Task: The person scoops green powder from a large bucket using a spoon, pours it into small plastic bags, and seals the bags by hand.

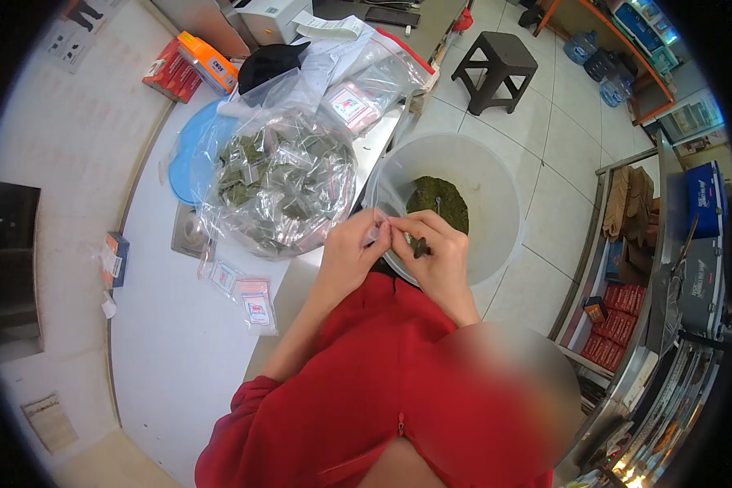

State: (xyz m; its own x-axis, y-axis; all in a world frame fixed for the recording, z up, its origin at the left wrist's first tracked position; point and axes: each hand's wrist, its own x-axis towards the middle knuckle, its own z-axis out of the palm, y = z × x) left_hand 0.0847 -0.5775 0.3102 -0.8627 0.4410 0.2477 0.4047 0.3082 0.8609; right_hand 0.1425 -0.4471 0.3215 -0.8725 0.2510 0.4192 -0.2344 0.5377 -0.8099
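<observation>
My left hand (352, 250) is closed, pinching a small clear plastic bag (371, 237) at its top. The fingertips of my right hand (437, 248) meet it at the bag's edge. A dark handle (421, 247) sticks out of my right hand; the tool's other end is hard to make out. Both hands are over the near rim of a translucent round tub (496, 203), which holds a heap of green crumbly material (447, 199). Left of my hands, a large clear bag (288, 187) is full of small packets of green material.
Stacks of empty zip bags (256, 307) lie on the white table (187, 358). A blue lid (193, 150) is beside the large bag, with an orange box (207, 61) behind. A dark stool (496, 69) stands on the tiled floor; a shelf (626, 268) is at right.
</observation>
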